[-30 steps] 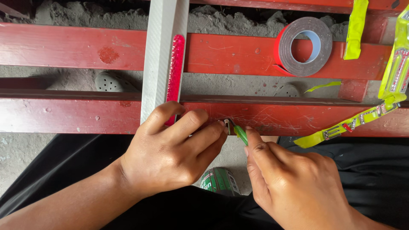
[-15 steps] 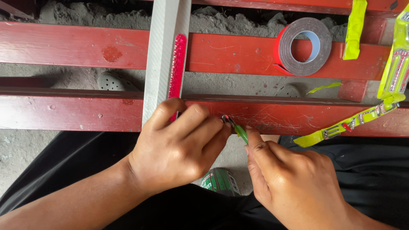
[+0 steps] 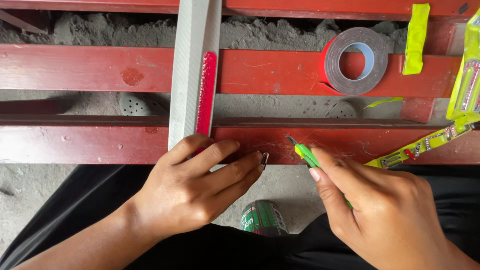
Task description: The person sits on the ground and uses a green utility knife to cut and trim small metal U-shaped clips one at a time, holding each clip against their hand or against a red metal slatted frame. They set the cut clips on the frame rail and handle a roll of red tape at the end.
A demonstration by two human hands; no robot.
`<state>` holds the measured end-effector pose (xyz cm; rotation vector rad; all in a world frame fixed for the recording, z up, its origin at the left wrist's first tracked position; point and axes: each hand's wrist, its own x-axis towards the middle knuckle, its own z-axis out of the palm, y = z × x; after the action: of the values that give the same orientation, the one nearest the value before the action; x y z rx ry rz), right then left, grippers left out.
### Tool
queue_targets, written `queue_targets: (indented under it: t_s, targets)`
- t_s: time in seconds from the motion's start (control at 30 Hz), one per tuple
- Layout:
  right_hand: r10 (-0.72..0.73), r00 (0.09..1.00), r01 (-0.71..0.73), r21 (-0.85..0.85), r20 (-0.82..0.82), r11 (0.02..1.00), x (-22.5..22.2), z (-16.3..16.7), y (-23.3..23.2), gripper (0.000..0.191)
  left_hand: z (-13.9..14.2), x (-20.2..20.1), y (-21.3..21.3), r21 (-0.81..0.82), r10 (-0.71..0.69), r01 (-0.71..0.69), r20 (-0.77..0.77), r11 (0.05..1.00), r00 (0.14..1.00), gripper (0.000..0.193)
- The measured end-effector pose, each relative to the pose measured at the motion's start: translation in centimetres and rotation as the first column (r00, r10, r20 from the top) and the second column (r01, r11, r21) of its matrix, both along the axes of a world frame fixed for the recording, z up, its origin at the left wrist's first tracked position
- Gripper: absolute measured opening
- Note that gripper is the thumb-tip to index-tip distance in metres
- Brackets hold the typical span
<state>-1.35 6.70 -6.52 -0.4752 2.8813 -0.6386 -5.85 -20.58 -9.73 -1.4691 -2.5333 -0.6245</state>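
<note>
Scene is being lit evenly by soft, diffuse daylight; no glare is being thrown. Faint sheen is being caught on the red reflective strip [image 3: 206, 92]. Soft shadows are being cast below the strip, under the left hand [image 3: 192, 192] and right hand [image 3: 385, 210]. Focus is being held sharp around the strip; slight softening is being seen at frame edges.

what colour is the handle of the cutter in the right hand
Bright green, seen in the head view: cutter in the right hand.
</note>
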Motion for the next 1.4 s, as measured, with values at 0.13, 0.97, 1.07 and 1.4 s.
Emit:
queue_targets:
  t_s: [0.13,0.97,1.07,1.4]
  targets:
    - [0.044,0.999,-0.044,-0.015,0.008,0.999,0.1,-0.4,0.0,0.037,-0.2,-0.5,0.4,0.015,-0.009,0.008,0.029,1.0,1.0,0.034]
    - [0.102,0.984,-0.113,0.07,0.144,0.991,2.1,-2.1,-0.6,0.043,-0.8,-0.2,2.0,0.063,0.014,-0.014,0.012,0.998,1.0,0.026]
    - [0.106,0.984,-0.121,0.098,0.144,0.988,2.2,-2.1,-0.6,0.046,-0.7,0.1,2.4,0.038,0.026,-0.026,-0.011,0.999,1.0,0.022]
    - [0.157,0.988,-0.157,0.115,0.003,0.981,2.5,-1.6,0.1,0.044,0.2,0.2,3.6,-0.012,0.062,-0.063,-0.058,0.998,0.996,0.014]
